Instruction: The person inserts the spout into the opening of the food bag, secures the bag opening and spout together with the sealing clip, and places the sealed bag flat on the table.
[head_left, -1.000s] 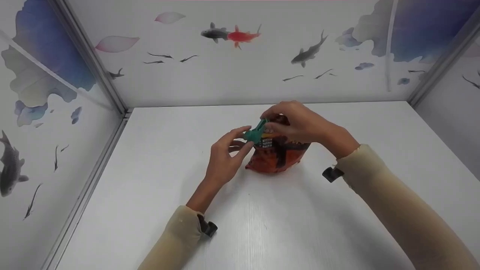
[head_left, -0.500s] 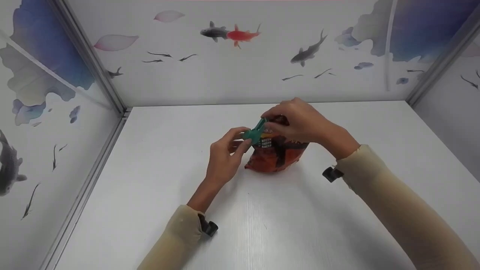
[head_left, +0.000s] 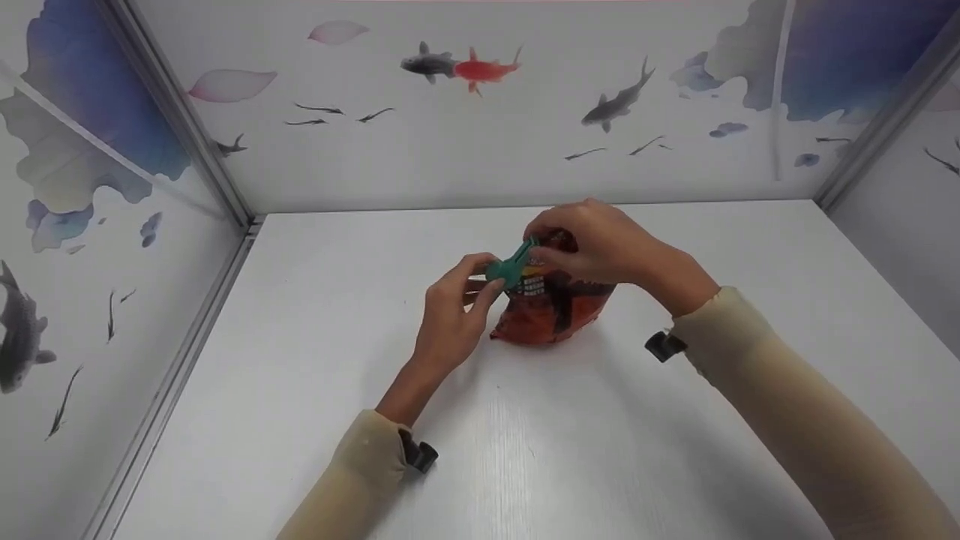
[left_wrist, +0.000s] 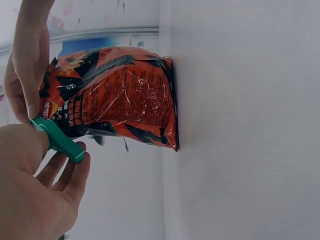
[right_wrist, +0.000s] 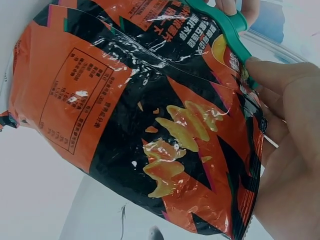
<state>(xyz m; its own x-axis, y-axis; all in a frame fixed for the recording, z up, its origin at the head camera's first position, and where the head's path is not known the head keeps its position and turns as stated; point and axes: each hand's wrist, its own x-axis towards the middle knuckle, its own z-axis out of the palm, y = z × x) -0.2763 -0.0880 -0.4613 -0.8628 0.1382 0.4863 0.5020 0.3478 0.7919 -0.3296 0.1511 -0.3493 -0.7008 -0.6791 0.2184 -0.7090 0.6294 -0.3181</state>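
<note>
An orange-and-black bag of chips (head_left: 555,315) stands on the white table, its top edge up by the hands. Across the bag's upper corner lies a green bag clip (head_left: 508,271), slanting up toward the right. My left hand (head_left: 448,319) pinches the clip's near end between thumb and fingers, as the left wrist view also shows. From the other side my right hand (head_left: 607,244) grips the top edge of the bag, its thumb right at the clip's far tip (right_wrist: 250,80). Printed chips (right_wrist: 180,130) show on the bag in the right wrist view.
White panels with painted fish (head_left: 487,71) stand behind the table (head_left: 315,375) and at both sides, joined by metal corner posts (head_left: 187,112). Small black devices (head_left: 664,347) sit at both sleeve cuffs.
Both hands stay at the clip and the bag top. The left hand's grip on the clip shifts very slightly; the bag stands in nearly the same place.
</note>
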